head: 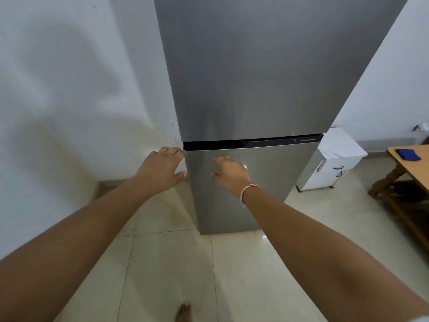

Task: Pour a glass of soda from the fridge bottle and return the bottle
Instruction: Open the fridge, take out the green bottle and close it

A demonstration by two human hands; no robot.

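A tall silver fridge stands before me with both doors closed. A dark gap runs between its upper and lower door. My left hand is at the lower door's top left corner, fingers curled over the edge, thumb against the door's side. My right hand lies flat on the lower door's front with fingers spread; a thread band is on its wrist. No bottle or glass is in view.
A white wall is close on the left. A small white cabinet stands right of the fridge. A wooden table with a blue cloth is at the far right. Pale floor tiles and my bare foot are below.
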